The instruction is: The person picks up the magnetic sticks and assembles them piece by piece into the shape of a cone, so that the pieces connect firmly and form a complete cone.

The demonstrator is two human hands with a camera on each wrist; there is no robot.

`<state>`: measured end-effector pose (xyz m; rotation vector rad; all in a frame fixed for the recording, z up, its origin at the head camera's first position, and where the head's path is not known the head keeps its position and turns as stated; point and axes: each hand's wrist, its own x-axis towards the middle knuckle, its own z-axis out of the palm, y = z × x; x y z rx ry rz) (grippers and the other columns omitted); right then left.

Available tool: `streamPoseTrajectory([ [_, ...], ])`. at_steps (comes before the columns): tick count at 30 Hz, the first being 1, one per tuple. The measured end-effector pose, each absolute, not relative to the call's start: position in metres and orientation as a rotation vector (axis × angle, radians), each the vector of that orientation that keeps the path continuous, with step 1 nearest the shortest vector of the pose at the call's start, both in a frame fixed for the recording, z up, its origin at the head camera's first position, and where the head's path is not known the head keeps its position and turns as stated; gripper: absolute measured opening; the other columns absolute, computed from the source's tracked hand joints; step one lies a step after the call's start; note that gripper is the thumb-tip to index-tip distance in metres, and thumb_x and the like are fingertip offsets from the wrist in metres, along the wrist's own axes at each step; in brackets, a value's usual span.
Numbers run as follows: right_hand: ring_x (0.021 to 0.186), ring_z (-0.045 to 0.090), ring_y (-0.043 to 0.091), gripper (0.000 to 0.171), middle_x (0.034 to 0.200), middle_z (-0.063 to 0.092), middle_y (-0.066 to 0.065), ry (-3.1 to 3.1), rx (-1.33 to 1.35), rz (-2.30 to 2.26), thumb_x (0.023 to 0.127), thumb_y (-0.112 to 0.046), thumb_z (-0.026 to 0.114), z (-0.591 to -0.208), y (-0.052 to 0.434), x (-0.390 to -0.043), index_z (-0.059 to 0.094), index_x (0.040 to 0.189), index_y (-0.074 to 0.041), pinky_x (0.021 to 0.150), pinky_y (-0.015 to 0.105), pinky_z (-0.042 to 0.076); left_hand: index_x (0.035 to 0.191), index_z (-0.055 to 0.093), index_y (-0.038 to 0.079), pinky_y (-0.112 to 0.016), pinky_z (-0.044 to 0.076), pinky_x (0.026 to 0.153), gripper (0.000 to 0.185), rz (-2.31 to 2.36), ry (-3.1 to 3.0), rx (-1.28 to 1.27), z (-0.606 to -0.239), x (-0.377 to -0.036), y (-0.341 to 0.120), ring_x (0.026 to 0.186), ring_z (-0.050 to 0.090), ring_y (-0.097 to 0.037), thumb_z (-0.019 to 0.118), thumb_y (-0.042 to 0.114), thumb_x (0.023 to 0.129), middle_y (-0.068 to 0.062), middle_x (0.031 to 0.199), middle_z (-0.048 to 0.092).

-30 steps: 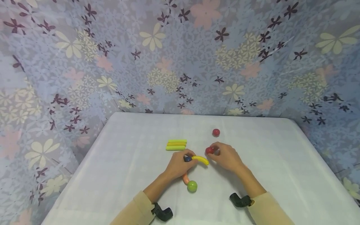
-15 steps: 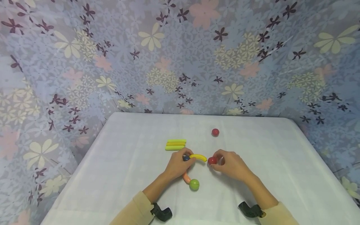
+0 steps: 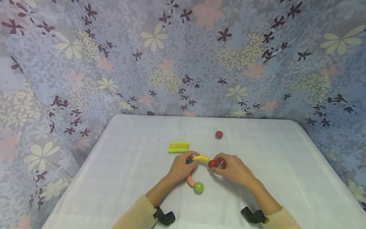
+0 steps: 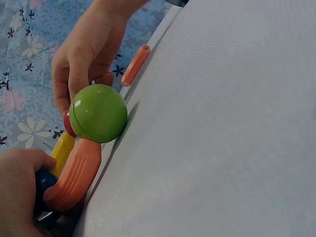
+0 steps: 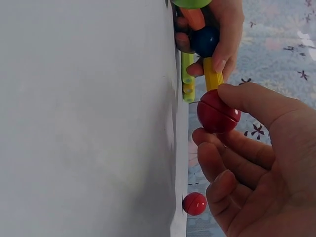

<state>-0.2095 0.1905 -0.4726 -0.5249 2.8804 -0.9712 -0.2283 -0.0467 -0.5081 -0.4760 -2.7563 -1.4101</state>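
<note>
Yellow rod (image 3: 201, 158) long axis 9–3 o'clock; right hand (image 3: 233, 168) pinches red ball (image 3: 213, 163) at 3 end; left hand (image 3: 180, 168) grips blue ball (image 3: 188, 161) at 9 end.

Red ball (image 3: 213, 163) touches yellow curved rod's (image 3: 201, 158) end.

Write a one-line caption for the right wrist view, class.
Right hand pinches a red ball against the tip of a yellow curved rod, held at a blue ball by the left hand.

Makeshift recording booth, floral curtain (image 3: 183, 57) backdrop, white-clothed table (image 3: 128, 165), wrist-worn cameras
</note>
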Motion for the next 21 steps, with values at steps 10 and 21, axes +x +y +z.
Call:
streamPoseTrajectory([
  [10,0.074,0.055,0.008,0.038,0.084,0.062,-0.013,2.854,-0.507,-0.994,0.08,-0.039,0.077,-0.471,0.198,-0.206,0.066,0.11,-0.019,0.063,0.029,0.047,0.116,0.065,0.025,-0.027,0.043,0.065,0.026,-1.48,-2.772,-0.486,-0.506,-0.225,-0.046,0.071,0.055,-0.009,0.063,0.032,0.091,0.009,0.081,0.063],
  [21,0.059,0.053,0.013,0.022,0.078,0.057,-0.005,2.945,-0.325,-0.905,0.087,-0.028,0.071,-0.467,0.251,-0.2,0.066,0.103,-0.013,0.053,0.03,0.045,0.12,0.061,0.022,-0.028,0.042,0.057,0.03,-1.588,-2.76,-0.457,-0.506,-0.224,-0.046,0.054,0.057,-0.013,0.06,0.035,0.093,0.003,0.06,0.059],
])
